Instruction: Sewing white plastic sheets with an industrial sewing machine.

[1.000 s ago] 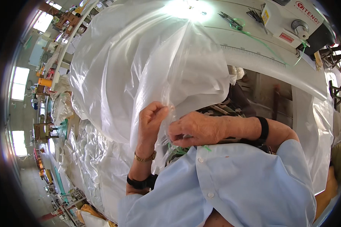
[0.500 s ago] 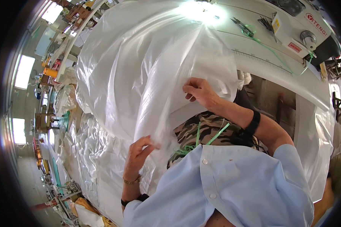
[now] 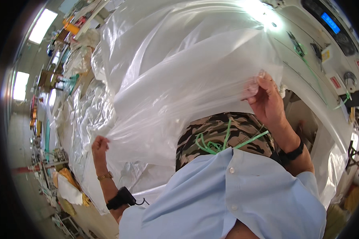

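Observation:
A large, translucent white plastic sheet spreads over the sewing machine table and hangs down across my lap. At the left, my left hand is closed on the sheet's edge, with folds fanning out from its fingers. Toward the right, my right hand grips the near edge between thumb and fingers, some of which show through the film. The stretch between both hands is pulled fairly taut. Beyond my right hand, the sheet runs up to the brightly lit needle area.
The sewing machine with a lit display stands at the far right. Dark snips lie on its table beside green twine. Green strips rest on my camouflage-clad lap. Crumpled plastic sheeting is heaped at the left, beside cluttered benches.
My hands have moved apart, the left one outward to the left and the right one to the right. The plastic is now gripped and stretched between them. My view has shifted and turned.

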{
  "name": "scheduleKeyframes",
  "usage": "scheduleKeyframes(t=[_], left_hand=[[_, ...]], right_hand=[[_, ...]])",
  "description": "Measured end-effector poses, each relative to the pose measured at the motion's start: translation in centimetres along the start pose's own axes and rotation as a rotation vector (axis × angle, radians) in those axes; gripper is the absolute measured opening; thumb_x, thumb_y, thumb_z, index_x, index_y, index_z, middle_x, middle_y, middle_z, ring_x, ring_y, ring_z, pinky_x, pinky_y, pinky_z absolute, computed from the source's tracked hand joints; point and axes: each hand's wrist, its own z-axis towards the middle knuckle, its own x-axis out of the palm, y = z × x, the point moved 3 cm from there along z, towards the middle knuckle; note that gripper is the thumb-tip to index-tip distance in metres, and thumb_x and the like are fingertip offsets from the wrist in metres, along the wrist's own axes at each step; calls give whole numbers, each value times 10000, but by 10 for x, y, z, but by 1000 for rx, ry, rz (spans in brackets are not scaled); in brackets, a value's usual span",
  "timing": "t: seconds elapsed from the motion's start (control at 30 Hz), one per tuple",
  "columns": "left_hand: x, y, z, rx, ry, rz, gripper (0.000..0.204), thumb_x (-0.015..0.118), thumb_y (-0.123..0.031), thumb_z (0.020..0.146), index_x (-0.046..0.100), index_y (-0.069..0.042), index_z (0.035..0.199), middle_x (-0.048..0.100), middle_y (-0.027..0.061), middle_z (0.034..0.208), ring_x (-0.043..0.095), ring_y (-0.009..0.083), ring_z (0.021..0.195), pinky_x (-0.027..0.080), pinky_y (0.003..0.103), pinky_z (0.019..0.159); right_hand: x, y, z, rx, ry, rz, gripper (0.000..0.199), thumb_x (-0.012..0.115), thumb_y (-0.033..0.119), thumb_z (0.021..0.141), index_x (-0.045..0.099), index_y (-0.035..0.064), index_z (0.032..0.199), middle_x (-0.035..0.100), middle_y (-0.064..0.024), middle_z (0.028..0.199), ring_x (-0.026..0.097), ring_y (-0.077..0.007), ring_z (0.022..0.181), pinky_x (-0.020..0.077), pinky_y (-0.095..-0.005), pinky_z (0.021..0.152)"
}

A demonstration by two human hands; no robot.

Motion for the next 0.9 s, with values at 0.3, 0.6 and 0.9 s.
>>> scheduleKeyframes(t=[0.3, 0.6, 0.9], left_hand=[[-1, -115, 4, 257, -326, -588, 40, 592, -118, 977, 593, -103, 940, 557, -64, 818, 460, 21, 690, 400, 195, 641], [-21, -248, 53, 611, -403, -727, 55, 609, -89, 962, 603, -52, 1002, 582, 1, 898, 529, 102, 782, 479, 272, 806], [-118, -360, 100, 1084, -543, -631, 126, 579, -63, 965, 596, 50, 1019, 610, 103, 954, 640, 200, 920, 536, 363, 931]], right_hand=[[46, -4, 19, -54, 17, -429, 225, 463, 277, 1030, 562, 75, 1019, 629, -42, 914, 640, -179, 848, 518, -355, 862], [135, -29, 24, -691, 579, -1365, 245, 676, 8, 856, 576, -27, 1077, 593, -68, 705, 568, -194, 565, 492, -302, 599], [179, 34, 87, -649, 322, -940, 92, 594, 96, 963, 612, 8, 982, 618, -54, 743, 605, -110, 674, 512, -273, 611]])
